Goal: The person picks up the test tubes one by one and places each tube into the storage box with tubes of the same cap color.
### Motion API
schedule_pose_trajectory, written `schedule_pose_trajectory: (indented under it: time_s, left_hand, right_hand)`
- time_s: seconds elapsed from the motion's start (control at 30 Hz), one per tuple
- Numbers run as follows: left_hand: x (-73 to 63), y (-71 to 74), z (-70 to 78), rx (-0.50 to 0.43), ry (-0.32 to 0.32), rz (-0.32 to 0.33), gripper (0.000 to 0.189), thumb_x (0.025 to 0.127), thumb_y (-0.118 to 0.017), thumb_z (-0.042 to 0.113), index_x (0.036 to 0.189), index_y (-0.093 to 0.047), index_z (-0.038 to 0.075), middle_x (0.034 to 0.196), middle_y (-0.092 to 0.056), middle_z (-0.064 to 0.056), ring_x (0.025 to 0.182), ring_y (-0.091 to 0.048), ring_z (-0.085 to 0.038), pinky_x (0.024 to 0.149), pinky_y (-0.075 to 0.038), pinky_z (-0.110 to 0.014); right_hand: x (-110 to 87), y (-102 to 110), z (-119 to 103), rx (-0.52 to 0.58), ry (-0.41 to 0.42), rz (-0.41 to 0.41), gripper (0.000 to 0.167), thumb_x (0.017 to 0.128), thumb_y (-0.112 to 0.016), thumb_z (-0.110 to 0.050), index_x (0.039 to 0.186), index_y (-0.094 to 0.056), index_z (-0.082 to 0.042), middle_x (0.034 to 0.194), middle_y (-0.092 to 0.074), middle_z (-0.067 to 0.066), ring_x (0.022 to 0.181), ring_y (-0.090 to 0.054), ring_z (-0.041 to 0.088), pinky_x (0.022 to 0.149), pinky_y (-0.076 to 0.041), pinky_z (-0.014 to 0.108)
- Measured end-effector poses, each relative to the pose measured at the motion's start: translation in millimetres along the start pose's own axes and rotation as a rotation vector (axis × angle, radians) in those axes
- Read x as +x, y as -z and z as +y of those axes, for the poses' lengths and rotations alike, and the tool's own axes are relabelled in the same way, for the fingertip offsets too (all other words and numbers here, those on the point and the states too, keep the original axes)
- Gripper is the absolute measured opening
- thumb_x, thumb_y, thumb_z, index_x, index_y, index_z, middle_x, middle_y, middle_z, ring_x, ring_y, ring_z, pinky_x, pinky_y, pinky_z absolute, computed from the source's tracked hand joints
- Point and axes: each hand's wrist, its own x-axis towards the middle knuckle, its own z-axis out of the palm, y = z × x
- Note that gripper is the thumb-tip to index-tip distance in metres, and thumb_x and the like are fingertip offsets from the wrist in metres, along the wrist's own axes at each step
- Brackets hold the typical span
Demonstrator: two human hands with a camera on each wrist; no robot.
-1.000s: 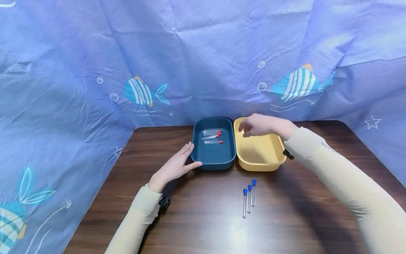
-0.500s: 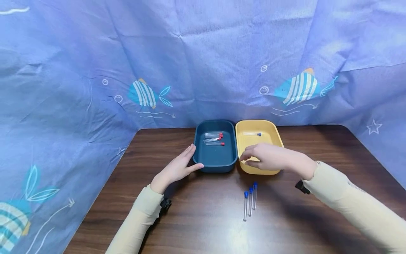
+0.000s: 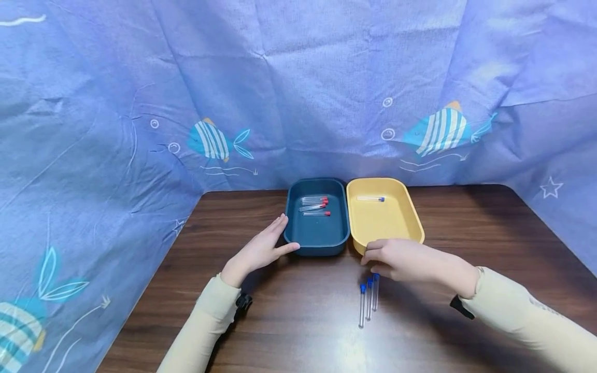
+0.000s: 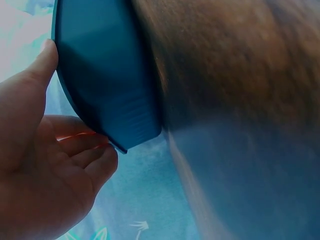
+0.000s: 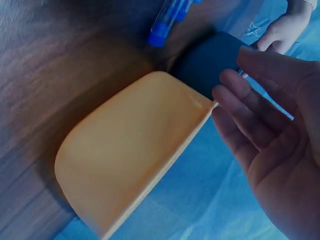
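Observation:
Three test tubes with blue caps [image 3: 361, 306] lie side by side on the table. Just above their caps hovers my right hand [image 3: 410, 261], fingers loosely bent and holding nothing; in the right wrist view, its palm is bare beside the yellow bin [image 5: 125, 135]. My left hand [image 3: 258, 251] rests against the left side of the dark blue bin [image 3: 317, 234], thumb and fingers spread along its rim. Several red-capped test tubes [image 3: 315, 207] lie in the dark blue bin. One blue-capped test tube [image 3: 370, 199] lies in the yellow bin.
Both bins stand side by side near the far edge of the brown wooden table [image 3: 289, 321]. A blue fish-patterned cloth [image 3: 317, 103] hangs behind the table and along its left side.
My right hand has come back from over the yellow bin towards the blue-capped tubes on the table. A blue-capped tube now shows inside the yellow bin. My left hand stays in place.

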Motion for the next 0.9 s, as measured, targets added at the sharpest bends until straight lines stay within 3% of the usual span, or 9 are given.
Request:
schedule_pose_trajectory:
  time_s: [0.1, 0.33, 0.73, 0.9]
  left_hand:
    - [0.5, 0.3, -0.9, 0.002, 0.001, 0.0, 0.097, 0.095, -0.054, 0.065, 0.161, -0.017, 0.006, 0.168, -0.011, -0.009, 0.154, -0.012, -0.021, 0.121, -0.021, -0.047]
    - [-0.3, 1.4, -1.8, 0.017, 0.004, 0.002, 0.098, 0.093, -0.055, 0.067, 0.161, -0.018, 0.006, 0.168, -0.012, -0.009, 0.154, -0.013, -0.02, 0.121, -0.021, -0.046]
    - [1.2, 0.9, -1.7, 0.012, -0.005, 0.011, 0.096, 0.094, -0.056, 0.064, 0.161, -0.019, 0.006, 0.168, -0.013, -0.01, 0.153, -0.014, -0.021, 0.121, -0.022, -0.047]
    - [3.1, -0.9, -2.5, 0.003, 0.009, -0.008, 0.096, 0.094, -0.055, 0.065, 0.161, -0.017, 0.007, 0.168, -0.011, -0.008, 0.153, -0.013, -0.019, 0.121, -0.022, -0.045]
  right_hand:
    - [-0.1, -7, 1, -0.006, 0.032, 0.016, 0.013, 0.088, -0.076, -0.005, 0.098, -0.075, -0.013, 0.092, -0.064, -0.009, 0.085, -0.059, 0.003, 0.075, -0.055, 0.024]
    - [0.8, -13, 3, -0.037, 0.025, -0.068, 0.018, 0.085, -0.078, -0.004, 0.1, -0.074, -0.013, 0.092, -0.063, -0.007, 0.087, -0.059, 0.006, 0.077, -0.056, 0.027]
    - [3.8, -18, 9, 0.009, 0.131, -0.081, 0.028, 0.083, -0.077, 0.004, 0.104, -0.075, -0.014, 0.098, -0.066, -0.008, 0.091, -0.065, 0.004, 0.079, -0.055, 0.023]
    - [6.0, -23, 5, -0.032, 0.199, -0.117, 0.034, 0.08, -0.079, 0.003, 0.107, -0.074, -0.017, 0.102, -0.067, -0.01, 0.094, -0.065, 0.004, 0.081, -0.054, 0.021]
